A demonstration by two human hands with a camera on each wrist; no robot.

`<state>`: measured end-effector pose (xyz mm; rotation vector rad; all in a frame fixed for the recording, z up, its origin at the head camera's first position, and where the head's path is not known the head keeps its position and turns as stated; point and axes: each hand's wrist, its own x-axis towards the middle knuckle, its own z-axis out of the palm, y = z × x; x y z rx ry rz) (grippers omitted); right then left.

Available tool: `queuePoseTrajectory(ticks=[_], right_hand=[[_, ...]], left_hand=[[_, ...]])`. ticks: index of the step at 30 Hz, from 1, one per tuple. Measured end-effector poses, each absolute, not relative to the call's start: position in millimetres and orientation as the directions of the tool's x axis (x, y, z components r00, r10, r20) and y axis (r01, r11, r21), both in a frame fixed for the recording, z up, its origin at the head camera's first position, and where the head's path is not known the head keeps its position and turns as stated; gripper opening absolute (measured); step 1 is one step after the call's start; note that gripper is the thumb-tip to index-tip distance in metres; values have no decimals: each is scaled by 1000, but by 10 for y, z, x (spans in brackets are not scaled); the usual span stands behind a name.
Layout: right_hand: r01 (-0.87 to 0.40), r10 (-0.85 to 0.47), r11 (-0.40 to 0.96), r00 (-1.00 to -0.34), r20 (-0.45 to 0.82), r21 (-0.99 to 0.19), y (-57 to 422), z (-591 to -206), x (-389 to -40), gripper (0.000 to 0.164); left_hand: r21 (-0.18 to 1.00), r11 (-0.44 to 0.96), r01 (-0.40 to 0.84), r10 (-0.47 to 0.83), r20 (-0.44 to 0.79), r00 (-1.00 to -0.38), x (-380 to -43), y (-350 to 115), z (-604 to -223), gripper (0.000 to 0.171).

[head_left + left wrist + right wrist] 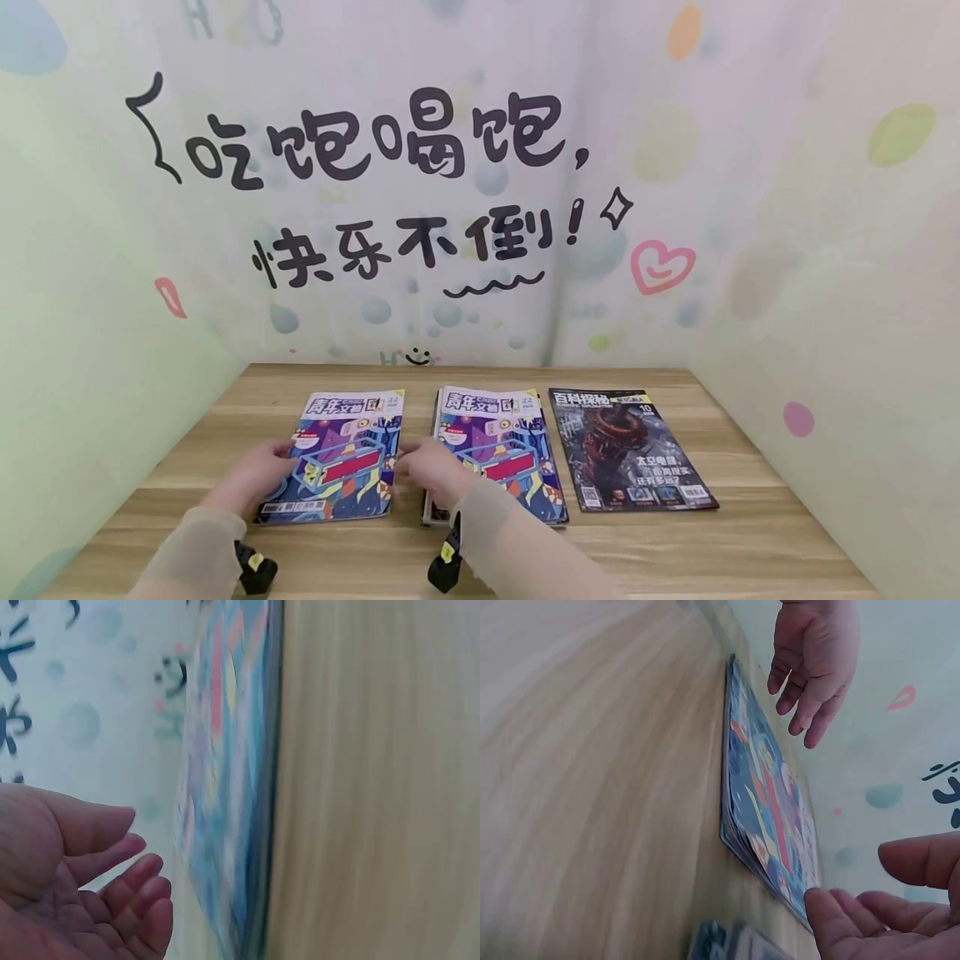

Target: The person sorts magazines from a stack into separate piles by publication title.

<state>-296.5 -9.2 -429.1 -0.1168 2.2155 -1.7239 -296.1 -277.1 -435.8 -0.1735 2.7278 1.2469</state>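
Observation:
A magazine with a purple and blue cartoon cover [348,460] lies flat on the left part of the wooden table. My left hand [251,477] is beside its left edge, the fingers loosely bent and holding nothing in the left wrist view. On the other side, my right hand [435,471] has its fingertips near the magazine's right edge, thumb and fingers apart in the right wrist view. That hand overlaps part of a stack of magazines [525,479], which has a matching cover on top and sits in the middle.
To the right lies a dark magazine with a red mechanical ring on its cover [637,450]. The wooden table [660,554] runs back to a printed curtain wall [480,325], with pale walls on both sides. A black band [446,558] circles the right wrist.

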Motion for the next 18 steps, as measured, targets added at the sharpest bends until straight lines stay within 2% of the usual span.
queuePoseTrajectory(ticks=[6,18], right_hand=[[64,-310,235,-941,-137,-970,199,-4253,-2984,45],[-10,-262,317,-962,-77,-948,889,-4306,-3060,44]], left_hand=[[755,648,-97,-21,-110,-994,-2919,-2317,-4279,55],[852,524,-5,9,-11,-1000,-2932,-1474,-4399,42]])
